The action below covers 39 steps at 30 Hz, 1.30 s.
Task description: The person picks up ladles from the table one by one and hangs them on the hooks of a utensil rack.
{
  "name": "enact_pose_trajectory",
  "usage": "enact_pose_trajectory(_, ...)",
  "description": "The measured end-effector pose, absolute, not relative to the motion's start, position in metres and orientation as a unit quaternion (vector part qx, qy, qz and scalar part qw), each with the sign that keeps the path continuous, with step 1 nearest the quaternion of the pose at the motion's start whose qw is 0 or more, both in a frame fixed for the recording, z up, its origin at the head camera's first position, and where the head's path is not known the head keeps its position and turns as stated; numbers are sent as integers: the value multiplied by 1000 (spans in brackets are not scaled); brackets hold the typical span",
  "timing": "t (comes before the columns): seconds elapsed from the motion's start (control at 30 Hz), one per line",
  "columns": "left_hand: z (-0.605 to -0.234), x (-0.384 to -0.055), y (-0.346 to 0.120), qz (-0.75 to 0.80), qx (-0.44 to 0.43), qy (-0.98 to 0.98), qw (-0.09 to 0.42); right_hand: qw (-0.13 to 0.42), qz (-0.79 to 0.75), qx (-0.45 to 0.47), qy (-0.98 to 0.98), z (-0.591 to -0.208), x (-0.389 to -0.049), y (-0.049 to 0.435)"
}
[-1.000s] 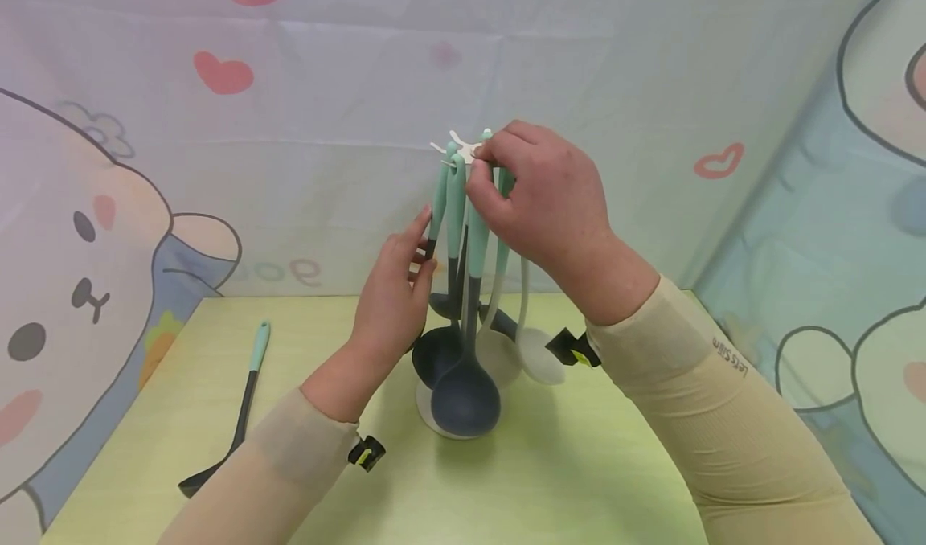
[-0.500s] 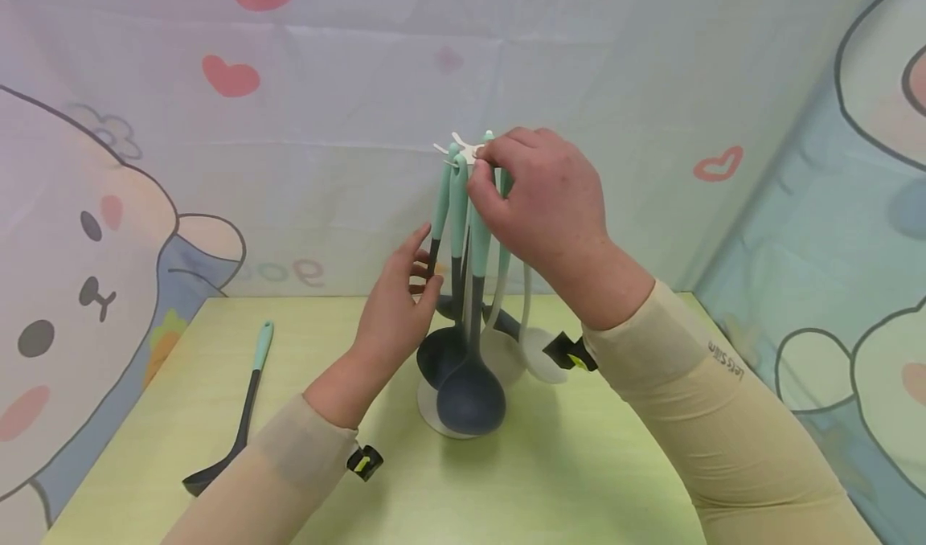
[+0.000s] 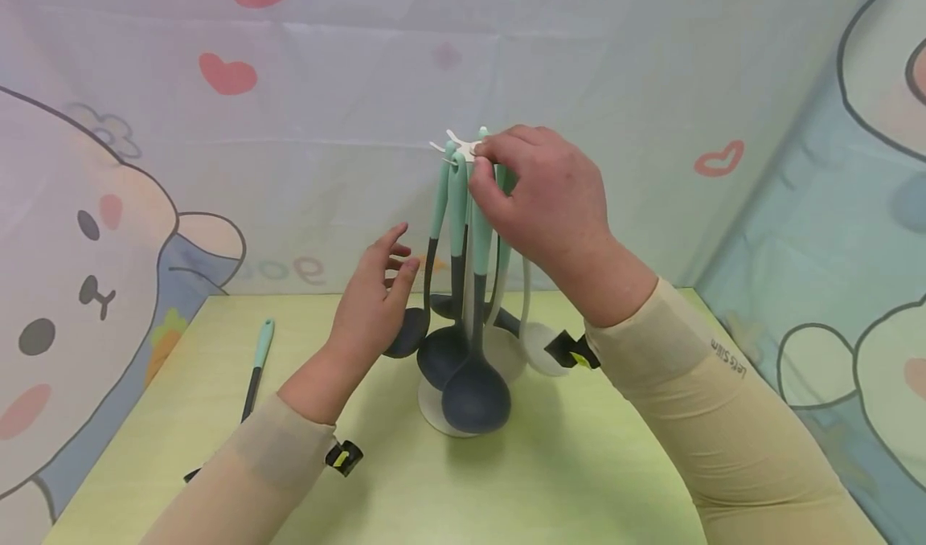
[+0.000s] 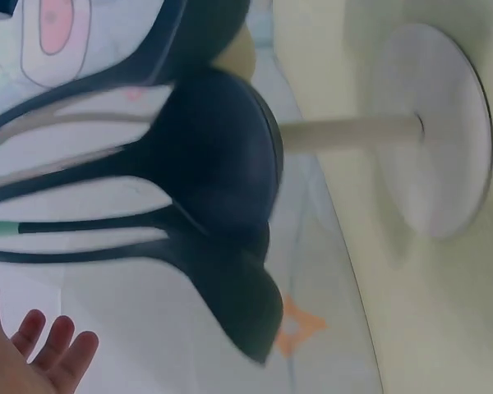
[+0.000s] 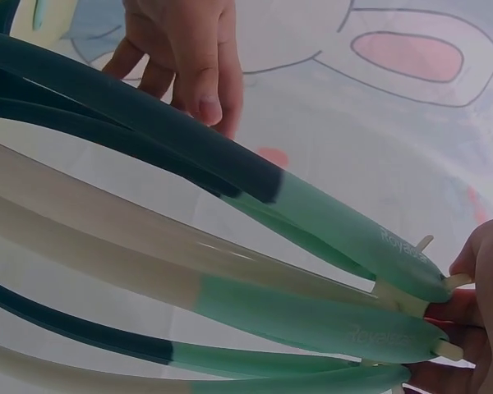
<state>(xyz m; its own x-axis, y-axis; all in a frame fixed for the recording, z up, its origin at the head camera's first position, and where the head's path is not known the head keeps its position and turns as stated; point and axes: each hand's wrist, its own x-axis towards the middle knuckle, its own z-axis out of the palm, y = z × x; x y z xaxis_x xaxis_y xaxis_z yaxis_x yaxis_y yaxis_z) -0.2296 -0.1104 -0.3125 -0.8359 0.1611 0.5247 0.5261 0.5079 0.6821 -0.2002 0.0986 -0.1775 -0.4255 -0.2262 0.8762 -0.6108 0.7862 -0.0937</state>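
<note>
A white rotating utensil stand (image 3: 437, 412) bears several hanging utensils with mint-green handles. In the head view, my right hand (image 3: 553, 195) pinches the top of its hook rack (image 3: 463, 153) between thumb and fingers; the right wrist view has those fingertips (image 5: 467, 308) right behind the hooks. A large dark ladle (image 3: 476, 396) hangs in front. At the left side hangs a smaller dark ladle (image 3: 408, 332). My left hand (image 3: 365, 304) is beside it, fingers loosely extended and holding nothing. The left wrist view has the dark bowls (image 4: 222, 148) hanging above the round base (image 4: 431, 180).
White utensils (image 3: 544, 350) hang on the stand's right side. A loose dark utensil with a green handle (image 3: 262, 348) lies at the table's left, partly hidden by my left sleeve. A printed cloth (image 3: 347, 127) rises behind the yellow table (image 3: 593, 465).
My left hand has drawn back to the left, away from the left ladle's handle. That ladle's bowl now shows out to the left. My right hand keeps its place on the rack.
</note>
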Motion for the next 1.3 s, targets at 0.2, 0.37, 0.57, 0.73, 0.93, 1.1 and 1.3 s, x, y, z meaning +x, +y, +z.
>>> enact_pose_trajectory(0.2, -312, -234, -135, -400, -177, -873, 217, 476, 214, 272, -808, -180, -203, 99)
enact_pose_trajectory(0.37, -317, -242, -157, -366, -131, -894, 220, 480, 220, 281, -802, -182, -204, 102)
enact_pose_trajectory(0.57, -327, -253, -186, -279, -42, -941, 187, 483, 229, 284, -796, -185, -202, 105)
enact_pose_trajectory(0.73, -335, -260, -211, -246, 10, -961, 127, 477, 234, 284, -798, -185, -201, 107)
enact_pose_trajectory(0.93, -340, -272, -237, -257, 59, -964, 37, 472, 237, 286, -799, -184, -200, 108)
enact_pose_trajectory(1.1, -348, -278, -257, -253, 88, -963, -5, 472, 243, 296, -794, -184, -199, 108)
enact_pose_trajectory(1.3, -360, -282, -275, -249, 113, -961, -49, 471, 246, 301, -792, -183, -199, 108)
